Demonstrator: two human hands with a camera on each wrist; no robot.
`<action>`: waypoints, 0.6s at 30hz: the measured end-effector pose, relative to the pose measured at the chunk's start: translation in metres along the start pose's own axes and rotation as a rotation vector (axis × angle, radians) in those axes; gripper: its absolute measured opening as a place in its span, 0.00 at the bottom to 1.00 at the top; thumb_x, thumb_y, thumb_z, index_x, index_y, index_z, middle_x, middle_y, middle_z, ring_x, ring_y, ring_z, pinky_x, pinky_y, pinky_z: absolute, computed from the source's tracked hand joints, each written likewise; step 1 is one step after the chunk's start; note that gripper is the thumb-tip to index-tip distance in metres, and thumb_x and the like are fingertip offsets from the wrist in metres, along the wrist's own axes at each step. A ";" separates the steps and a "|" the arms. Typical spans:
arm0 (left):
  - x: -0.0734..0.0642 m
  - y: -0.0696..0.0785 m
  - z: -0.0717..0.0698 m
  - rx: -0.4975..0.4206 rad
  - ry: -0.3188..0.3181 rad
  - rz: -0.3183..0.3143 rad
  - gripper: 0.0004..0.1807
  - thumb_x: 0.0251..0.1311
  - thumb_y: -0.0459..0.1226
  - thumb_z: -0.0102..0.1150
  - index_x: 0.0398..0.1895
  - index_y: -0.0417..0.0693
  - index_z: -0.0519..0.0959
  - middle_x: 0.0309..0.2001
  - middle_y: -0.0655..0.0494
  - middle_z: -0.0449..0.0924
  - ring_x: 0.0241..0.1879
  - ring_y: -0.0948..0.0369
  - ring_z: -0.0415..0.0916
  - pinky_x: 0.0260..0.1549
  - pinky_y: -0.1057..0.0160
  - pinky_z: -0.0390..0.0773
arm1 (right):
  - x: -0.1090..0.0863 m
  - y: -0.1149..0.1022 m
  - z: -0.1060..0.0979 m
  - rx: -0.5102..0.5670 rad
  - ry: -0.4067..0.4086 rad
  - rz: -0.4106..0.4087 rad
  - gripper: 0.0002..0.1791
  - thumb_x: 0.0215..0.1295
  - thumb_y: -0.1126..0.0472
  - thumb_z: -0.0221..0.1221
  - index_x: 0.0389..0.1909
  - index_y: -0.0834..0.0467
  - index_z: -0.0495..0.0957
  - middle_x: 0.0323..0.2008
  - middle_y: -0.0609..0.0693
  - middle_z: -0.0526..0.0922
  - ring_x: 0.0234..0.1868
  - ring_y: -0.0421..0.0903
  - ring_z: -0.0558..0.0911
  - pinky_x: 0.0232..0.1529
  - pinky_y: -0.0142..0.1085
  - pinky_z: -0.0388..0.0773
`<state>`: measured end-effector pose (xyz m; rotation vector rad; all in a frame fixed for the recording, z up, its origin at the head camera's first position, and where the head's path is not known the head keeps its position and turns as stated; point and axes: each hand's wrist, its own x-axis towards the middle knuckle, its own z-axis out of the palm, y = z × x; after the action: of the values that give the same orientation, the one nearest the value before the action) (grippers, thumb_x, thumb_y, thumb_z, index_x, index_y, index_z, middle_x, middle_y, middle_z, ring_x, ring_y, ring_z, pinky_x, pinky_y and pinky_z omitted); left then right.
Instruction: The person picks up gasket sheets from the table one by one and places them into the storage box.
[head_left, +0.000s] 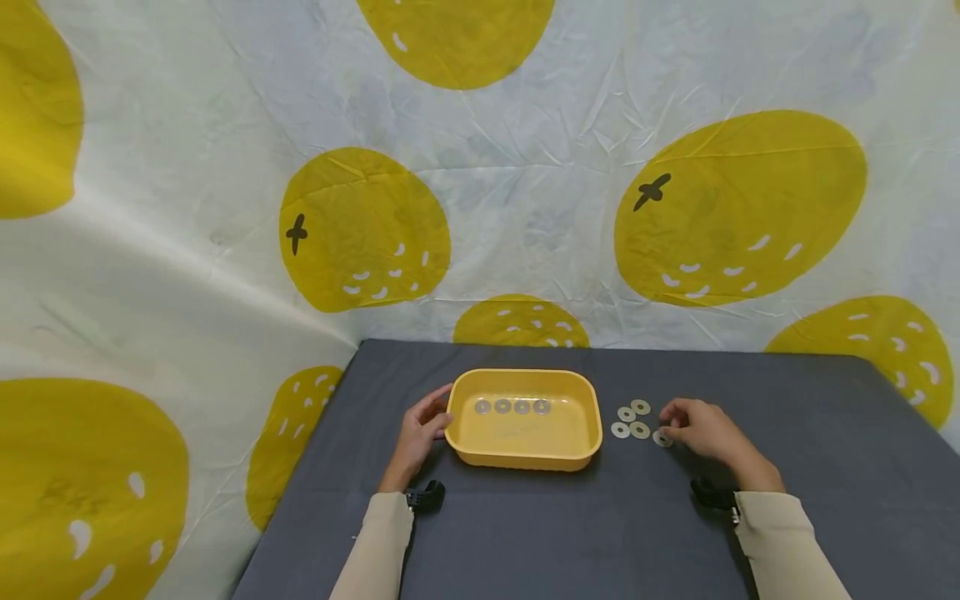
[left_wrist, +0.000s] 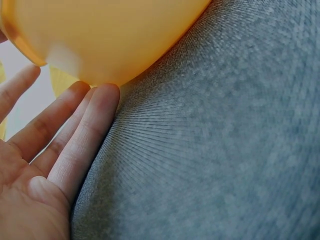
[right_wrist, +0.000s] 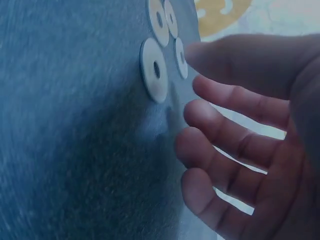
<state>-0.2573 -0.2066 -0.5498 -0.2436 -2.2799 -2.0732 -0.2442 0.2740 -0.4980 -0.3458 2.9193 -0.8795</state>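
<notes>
A shallow yellow plastic tray (head_left: 525, 454) sits on the dark cloth. Inside it, several metal washers (head_left: 512, 407) lie in a row along the back wall. My left hand (head_left: 420, 429) holds the tray's left side, thumb at the rim and fingertips against the outer wall; the left wrist view shows those fingers (left_wrist: 75, 145) nearly straight. To the tray's right, several more washers (head_left: 630, 417) lie loosely grouped. My right hand (head_left: 705, 429) hovers beside the nearest washer (right_wrist: 154, 70), fingers loosely bent and thumb apart from them. Nothing shows between its fingertips.
Dark grey cloth (head_left: 562, 533) covers the table. Behind the table's back edge hangs a white curtain (head_left: 525, 225) printed with large yellow fruit. Both wrists wear black straps (head_left: 426, 497), below beige sleeves.
</notes>
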 end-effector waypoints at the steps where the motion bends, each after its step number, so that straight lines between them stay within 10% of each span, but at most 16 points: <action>1: 0.000 0.000 0.000 0.002 0.003 -0.003 0.28 0.68 0.34 0.60 0.71 0.55 0.74 0.56 0.35 0.81 0.47 0.51 0.83 0.39 0.64 0.86 | 0.000 0.001 -0.001 -0.004 -0.015 0.009 0.11 0.64 0.60 0.67 0.42 0.63 0.81 0.29 0.48 0.78 0.29 0.44 0.73 0.31 0.38 0.69; 18: 0.000 0.002 0.002 0.010 0.013 -0.015 0.28 0.68 0.33 0.60 0.70 0.59 0.75 0.56 0.37 0.82 0.50 0.46 0.82 0.39 0.64 0.86 | 0.002 0.005 0.004 -0.028 -0.040 0.051 0.12 0.60 0.59 0.71 0.35 0.62 0.81 0.31 0.50 0.79 0.31 0.44 0.74 0.34 0.39 0.72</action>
<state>-0.2569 -0.2048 -0.5479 -0.2132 -2.2910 -2.0642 -0.2472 0.2758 -0.5040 -0.2854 2.8928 -0.8157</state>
